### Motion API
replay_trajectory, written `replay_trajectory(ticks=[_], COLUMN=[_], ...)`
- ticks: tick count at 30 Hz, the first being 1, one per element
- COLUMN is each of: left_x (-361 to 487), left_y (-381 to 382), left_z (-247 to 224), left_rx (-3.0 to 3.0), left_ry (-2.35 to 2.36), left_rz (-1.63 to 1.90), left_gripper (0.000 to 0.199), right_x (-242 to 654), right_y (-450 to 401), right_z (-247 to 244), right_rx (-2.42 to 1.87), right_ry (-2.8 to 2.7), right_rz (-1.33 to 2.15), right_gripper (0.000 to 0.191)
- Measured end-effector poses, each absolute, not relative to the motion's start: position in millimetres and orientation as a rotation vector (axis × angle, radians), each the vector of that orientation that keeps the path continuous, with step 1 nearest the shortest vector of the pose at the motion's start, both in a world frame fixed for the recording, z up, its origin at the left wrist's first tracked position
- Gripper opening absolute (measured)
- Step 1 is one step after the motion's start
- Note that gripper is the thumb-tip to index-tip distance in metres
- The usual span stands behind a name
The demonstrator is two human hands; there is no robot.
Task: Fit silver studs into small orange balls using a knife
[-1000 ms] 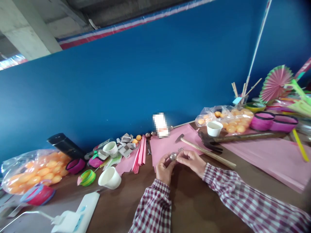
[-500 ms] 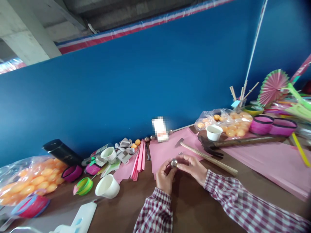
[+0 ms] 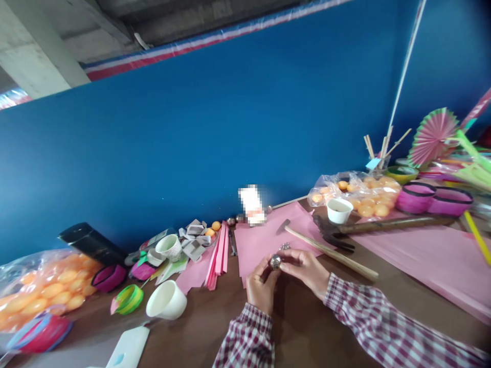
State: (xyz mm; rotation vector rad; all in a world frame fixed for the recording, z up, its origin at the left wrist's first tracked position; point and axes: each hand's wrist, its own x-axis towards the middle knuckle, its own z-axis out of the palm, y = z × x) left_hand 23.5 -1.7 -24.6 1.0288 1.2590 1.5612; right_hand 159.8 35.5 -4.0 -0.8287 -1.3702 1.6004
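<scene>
A small shiny metallic ball [image 3: 275, 261] is held up between my two hands, above the dark brown table. My left hand [image 3: 261, 287] is closed, pinching the ball from the left with thumb and fingers. From the right, the thumb and fingertips of my right hand [image 3: 307, 271] close on the same ball. Just behind the right fingers, small silvery bits [image 3: 284, 246] lie on a pink paper sheet [image 3: 257, 240]. Past my right hand, a small hammer [image 3: 326, 246] with a wooden handle rests partly on that sheet.
A larger claw hammer [image 3: 383, 225] lies at the right, near a white cup [image 3: 339, 210] and a bag of orange balls [image 3: 372, 197]. Leftward are pink paper strips [image 3: 218, 255], a tilted white cup [image 3: 166, 300] and another ball bag [image 3: 49, 286]. A blue partition [image 3: 192, 128] stands behind.
The view has shifted slightly. Both hands stay around the metallic ball with nearly the same grip. The silvery bits behind the right fingers show more clearly now.
</scene>
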Motion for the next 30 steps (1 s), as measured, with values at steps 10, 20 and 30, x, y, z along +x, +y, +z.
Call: replay_trajectory(ticks=[10, 20, 30], left_x=[25.0, 23.5, 26.7], left_y=[-3.8, -3.5, -4.6], left_z=[-18.4, -19.3, -7.1], left_rx=[1.029, 0.942, 0.604], left_ry=[1.227, 1.089, 0.984], left_rz=[1.536, 1.535, 1.600], left_gripper=[0.039, 0.041, 0.041], right_x=[160.3, 157.6, 175.4], right_y=[36.0, 32.4, 41.7], right_z=[0.5, 1.0, 5.6], right_rx=[-0.880, -0.809, -1.022], right_ry=[-1.410, -1.529, -1.941], right_rz=[1.535, 1.383, 0.677], right_gripper=[0.041, 0.033, 0.028])
